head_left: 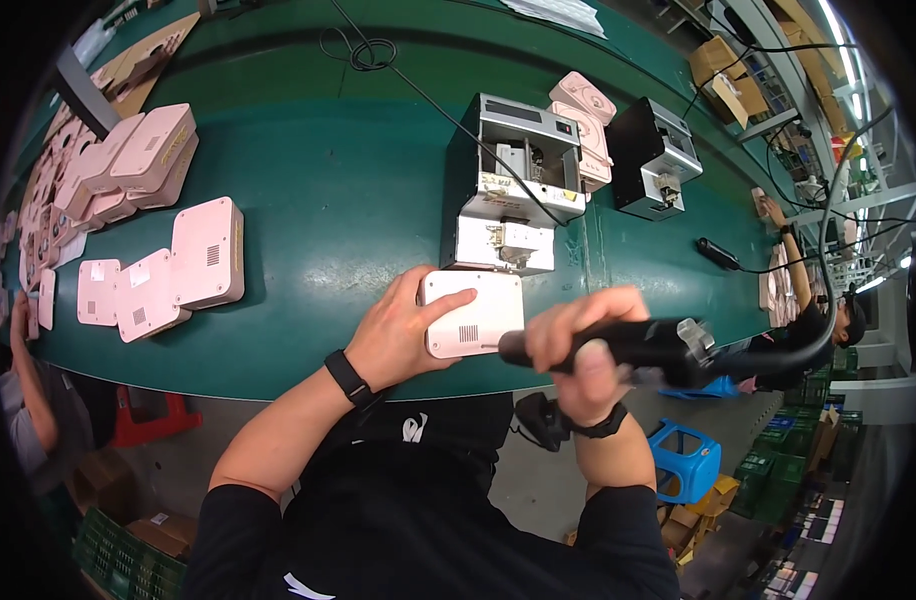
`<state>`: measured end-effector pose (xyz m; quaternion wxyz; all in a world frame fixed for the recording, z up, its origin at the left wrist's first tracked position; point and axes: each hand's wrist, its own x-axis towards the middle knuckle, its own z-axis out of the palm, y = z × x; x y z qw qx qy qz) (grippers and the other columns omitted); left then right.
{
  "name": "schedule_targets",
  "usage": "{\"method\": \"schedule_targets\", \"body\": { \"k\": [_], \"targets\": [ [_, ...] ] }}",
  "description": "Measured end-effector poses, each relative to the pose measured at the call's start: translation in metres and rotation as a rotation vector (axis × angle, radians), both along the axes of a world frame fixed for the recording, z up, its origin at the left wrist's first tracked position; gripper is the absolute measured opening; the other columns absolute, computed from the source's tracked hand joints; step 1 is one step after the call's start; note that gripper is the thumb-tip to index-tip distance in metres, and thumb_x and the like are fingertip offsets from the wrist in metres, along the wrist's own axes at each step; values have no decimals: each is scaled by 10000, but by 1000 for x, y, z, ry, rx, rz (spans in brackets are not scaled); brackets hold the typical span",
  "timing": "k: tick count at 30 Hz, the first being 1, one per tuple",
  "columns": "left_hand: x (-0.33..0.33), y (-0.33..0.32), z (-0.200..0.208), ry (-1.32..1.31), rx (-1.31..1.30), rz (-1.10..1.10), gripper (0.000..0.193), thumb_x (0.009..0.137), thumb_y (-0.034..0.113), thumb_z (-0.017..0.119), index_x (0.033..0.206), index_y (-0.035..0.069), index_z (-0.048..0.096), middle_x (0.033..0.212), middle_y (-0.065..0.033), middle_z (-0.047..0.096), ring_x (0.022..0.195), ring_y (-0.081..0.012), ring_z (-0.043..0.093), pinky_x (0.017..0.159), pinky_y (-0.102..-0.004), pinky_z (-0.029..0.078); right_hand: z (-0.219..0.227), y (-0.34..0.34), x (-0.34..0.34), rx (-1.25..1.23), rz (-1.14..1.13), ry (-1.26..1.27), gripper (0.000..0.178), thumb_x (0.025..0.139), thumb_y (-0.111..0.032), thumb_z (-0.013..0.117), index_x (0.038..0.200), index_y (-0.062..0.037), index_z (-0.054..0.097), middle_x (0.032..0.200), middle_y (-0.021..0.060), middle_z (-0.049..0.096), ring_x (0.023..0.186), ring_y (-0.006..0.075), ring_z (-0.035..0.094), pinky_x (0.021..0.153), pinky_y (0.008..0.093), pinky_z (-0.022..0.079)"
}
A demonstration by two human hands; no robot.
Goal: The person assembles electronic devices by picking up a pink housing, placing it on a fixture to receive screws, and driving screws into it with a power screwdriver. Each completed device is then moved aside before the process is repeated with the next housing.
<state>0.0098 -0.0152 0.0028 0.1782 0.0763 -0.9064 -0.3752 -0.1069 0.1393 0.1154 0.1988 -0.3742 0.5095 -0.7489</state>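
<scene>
My left hand (403, 325) grips the left side of a pale pink plastic box (478, 312), its fingers over the top face, which has a slotted grille and corner holes. In my right hand (583, 350) is a black electric screwdriver (648, 350), slightly blurred, with a cable running off to the right. The screwdriver's bit meets the box near its lower right corner; whether a screw sits there is too small to tell. Directly beyond the box stands a grey and black screw feeder (513, 165) with an open front.
Pink boxes (210, 250) lie to the left, with more stacked (158, 150) behind. A second screw feeder (660, 155) and pink boxes (583, 120) stand at the right back. Another black screwdriver (718, 252) lies farther right. Co-workers' arms show at both sides; a blue stool (686, 460) is below.
</scene>
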Motion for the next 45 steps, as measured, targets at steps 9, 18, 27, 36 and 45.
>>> {"method": "schedule_targets", "body": {
  "k": [9,18,27,36,45],
  "targets": [
    [1,5,4,-32,-15,9,748,615,209,878,1307,255,598,1298,-179,466,1160,-386,541,941,-437,521,20,-50,-66,-112,-207,105,197,942,-206,556,1026,-55,460,647,72,495,488,166,477,506,339,429],
    [3,3,3,-40,5,17,765,604,200,881,1310,265,594,1293,-178,467,1158,-385,541,941,-436,521,9,-19,-55,-32,-132,-12,188,957,-220,520,1021,-57,451,649,67,482,489,162,462,506,331,419],
    [0,2,0,-25,-13,0,813,577,181,893,1323,271,581,1295,-177,464,1156,-383,543,939,-435,521,-5,27,-32,-49,-181,42,271,946,-300,524,1063,-73,432,674,65,496,496,159,466,536,346,433],
    [0,4,1,-42,-21,7,809,576,184,893,1318,275,584,1298,-171,458,1157,-377,545,934,-434,524,-19,29,-32,-44,-215,36,245,934,-262,540,1040,-73,426,672,68,501,499,161,477,524,341,436],
    [-1,4,-2,-31,-39,12,810,573,198,896,1317,277,585,1298,-169,459,1154,-378,545,932,-435,525,-28,28,-27,-54,-186,44,225,912,-213,568,1000,-74,414,669,75,499,496,158,460,506,337,429]
  ]
}}
